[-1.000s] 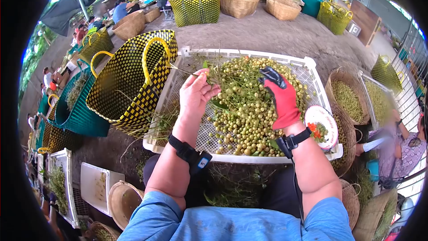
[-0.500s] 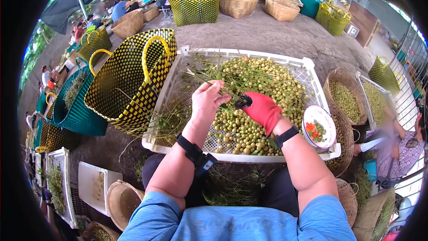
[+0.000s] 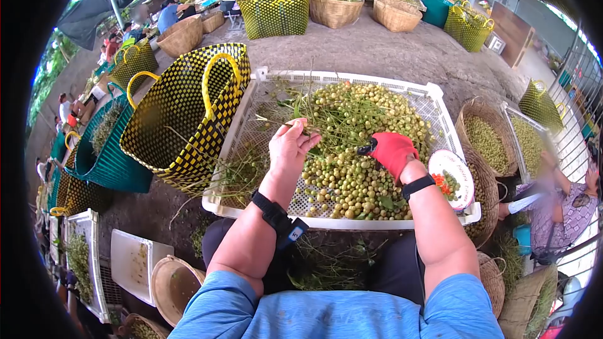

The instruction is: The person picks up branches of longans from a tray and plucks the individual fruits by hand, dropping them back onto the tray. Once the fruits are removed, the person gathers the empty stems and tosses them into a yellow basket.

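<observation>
A white perforated crate (image 3: 352,221) in front of me holds a heap of small yellow-green fruit (image 3: 352,179) and leafy stems. My bare left hand (image 3: 290,147) pinches a thin green stem (image 3: 295,123) above the heap's left side. To its right, my right hand (image 3: 391,150) wears a red glove with black fingertips and is curled shut just over the fruit. Whether it grips anything is hidden by the glove. Both wrists carry black straps.
A yellow-and-black woven bag (image 3: 182,113) leans on the crate's left side, with a green basket (image 3: 107,150) beyond it. A small bowl (image 3: 451,177) and wicker baskets of fruit (image 3: 487,141) stand right. A person's arm (image 3: 559,207) is at far right. More baskets stand behind.
My gloved right hand dropped from raised and spread to a curled fist over the fruit, then slid slightly right. My left hand lowered onto the stems.
</observation>
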Demonstrator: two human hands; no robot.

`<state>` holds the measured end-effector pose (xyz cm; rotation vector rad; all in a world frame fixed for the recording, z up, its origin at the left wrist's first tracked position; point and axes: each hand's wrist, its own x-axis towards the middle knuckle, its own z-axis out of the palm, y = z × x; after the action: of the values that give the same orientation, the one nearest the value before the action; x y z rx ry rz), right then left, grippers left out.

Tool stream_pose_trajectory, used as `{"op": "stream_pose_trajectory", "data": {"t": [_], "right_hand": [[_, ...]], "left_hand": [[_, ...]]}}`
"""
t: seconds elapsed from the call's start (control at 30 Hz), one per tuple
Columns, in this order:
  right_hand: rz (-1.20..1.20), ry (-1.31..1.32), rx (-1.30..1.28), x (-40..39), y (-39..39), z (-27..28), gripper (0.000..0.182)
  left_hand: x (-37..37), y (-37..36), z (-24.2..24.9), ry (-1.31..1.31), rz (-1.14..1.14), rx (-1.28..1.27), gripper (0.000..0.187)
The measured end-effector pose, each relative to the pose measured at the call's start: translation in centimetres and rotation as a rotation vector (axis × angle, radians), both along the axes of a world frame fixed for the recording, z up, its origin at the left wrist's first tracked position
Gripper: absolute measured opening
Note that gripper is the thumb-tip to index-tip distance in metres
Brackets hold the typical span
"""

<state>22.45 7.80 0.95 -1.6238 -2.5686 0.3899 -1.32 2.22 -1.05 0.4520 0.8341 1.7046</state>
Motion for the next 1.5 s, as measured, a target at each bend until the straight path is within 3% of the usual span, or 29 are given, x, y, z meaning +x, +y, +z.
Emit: {"op": "stream_pose_trajectory", "data": {"t": [0.1, 0.2, 0.23, 0.27, 0.3, 0.37, 0.5, 0.63, 0.8, 0.9, 1.0, 1.07, 1.13, 1.17, 1.2, 1.27, 1.33, 1.43, 1.5], "right_hand": [[0.038, 0.024, 0.115, 2.4, 2.1, -4.4, 0.029], [-0.051, 0.144, 0.047, 3.6, 2.1, -3.3, 0.023], [-0.041, 0.292, 0.239, 3.2, 1.5, -3.0, 0.033], [-0.037, 0.289, 0.242, 3.0, 1.3, -2.3, 0.033], [-0.065, 0.454, 0.233, 2.8, 0.9, -1.7, 0.037], [-0.067, 0.776, 0.159, 1.4, -0.5, 0.4, 0.045], [0.071, 1.054, -0.031, -1.2, -1.7, 0.1, 0.048], [0.126, 1.179, -0.184, -2.9, -1.5, -1.5, 0.048], [0.178, 1.152, -0.117, -4.2, -2.1, -2.0, 0.046], [0.045, 1.02, -0.134, -4.5, -2.4, -1.9, 0.033], [-0.168, 0.802, -0.046, -3.1, -0.2, -2.1, 0.033], [-0.244, 0.706, -0.036, -1.4, 1.2, -3.2, 0.037], [-0.221, 0.778, 0.264, -0.5, 1.0, -3.1, 0.043], [-0.162, 0.944, 0.027, -0.2, 0.9, -2.4, 0.048], [-0.161, 0.942, 0.026, -0.1, 0.6, -1.9, 0.048], [0.177, 1.144, -0.295, -0.9, -0.6, -0.5, 0.049], [0.228, 1.167, -0.31, -2.1, -1.7, -0.9, 0.046], [0.25, 0.856, -0.344, -2.9, -2.5, -1.2, 0.037], [0.248, 0.783, -0.289, -3.0, -2.1, -1.9, 0.032]], "left_hand": [[-1.4, 0.1, -0.2, 0.001, 0.064, 0.016, 0.015], [-4.2, 0.8, 0.3, 0.023, 0.021, 0.082, 0.022], [-3.9, 0.5, 1.5, 0.014, 0.012, 0.059, 0.026], [-3.6, 0.3, 1.8, 0.011, 0.016, 0.063, 0.026], [-3.2, 0.1, 1.9, 0.029, -0.042, 0.09, 0.028], [-2.4, -0.5, 2.1, 0.038, -0.162, 0.122, 0.033], [0.1, -0.4, 1.5, 0.099, -0.262, 0.118, 0.038], [1.8, 0.0, 0.2, 0.119, -0.26, 0.088, 0.024], [3.3, -0.2, -0.6, 0.241, -0.223, 0.061, 0.007], [3.8, -0.7, 0.3, 0.294, -0.213, -0.022, 0.007], [2.0, 0.6, -1.1, 0.489, -0.076, -0.02, 0.009], [1.3, 0.2, 0.2, 0.438, -0.03, 0.062, 0.011], [0.5, 0.1, 0.3, 0.311, -0.112, 0.033, 0.009], [0.5, 0.1, 0.4, 0.311, -0.112, 0.034, 0.009], [0.7, 0.1, 0.4, 0.305, -0.102, -0.018, 0.005], [1.0, -0.1, 0.6, 0.296, -0.094, -0.075, 0.005], [1.3, -0.1, 1.2, 0.215, -0.079, -0.071, 0.005], [0.8, -0.1, 1.4, 0.201, -0.129, 0.018, 0.007], [0.7, -0.2, 1.8, 0.172, -0.098, 0.032, 0.007]]}}
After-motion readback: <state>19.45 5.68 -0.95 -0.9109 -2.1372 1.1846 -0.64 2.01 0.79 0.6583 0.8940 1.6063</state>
